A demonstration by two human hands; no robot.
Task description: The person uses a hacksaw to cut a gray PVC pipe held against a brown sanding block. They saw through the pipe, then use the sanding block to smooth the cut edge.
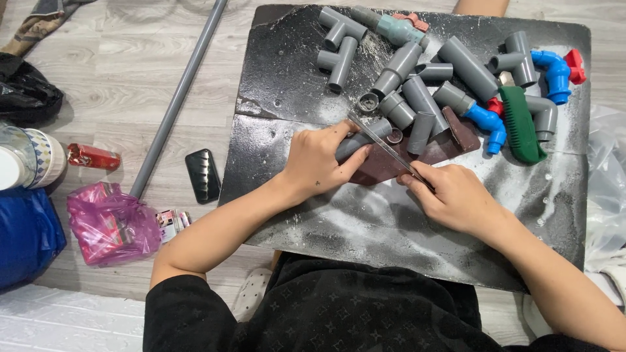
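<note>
Far left I see a blue bag point(26, 234) on the floor, a pink plastic bag point(111, 225) beside it, a small red packet point(93, 157) above that, and a long grey pipe point(177, 98) lying slantwise next to a black phone point(203, 175). Then comes the dusty black board point(293, 85) that serves as my work surface.

My left hand point(319, 163) presses down on a short grey pipe piece point(362, 138) near the middle of the board, fingers closed over it and thumb pinned along its side. The piece rests on a dark brown block point(391, 166). A thin saw blade point(381, 145) runs slantwise across the piece, and my right hand point(456, 195) grips the near end of the blade, fingers curled tight round it.

I judge the step in hand to be cutting through the pipe piece, with white dust already strewn over the board. The next move, as I read it, calls for steady strokes along the same line while the left hand keeps the piece from rolling, thumb kept clear of the teeth.

Further right lie a heap of grey fittings point(417, 91), blue elbows point(554, 72) and a green-handled tool point(520, 124), near but apart from the cut
</note>
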